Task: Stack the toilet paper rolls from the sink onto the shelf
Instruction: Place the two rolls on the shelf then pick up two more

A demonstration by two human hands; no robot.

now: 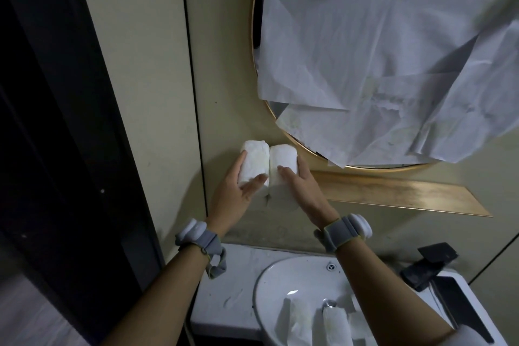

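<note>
Two white wrapped toilet paper rolls stand side by side at the left end of the gold shelf. My left hand grips the left roll from its left side. The right roll is gripped by my right hand, thumb on its front and fingers round its right side. Under each roll another white roll shows, mostly hidden by my hands. Several more wrapped rolls lie in the white sink below.
A round gold-framed mirror covered with crumpled white paper hangs right above the shelf. A black faucet sits at the sink's right. A dark door frame fills the left side.
</note>
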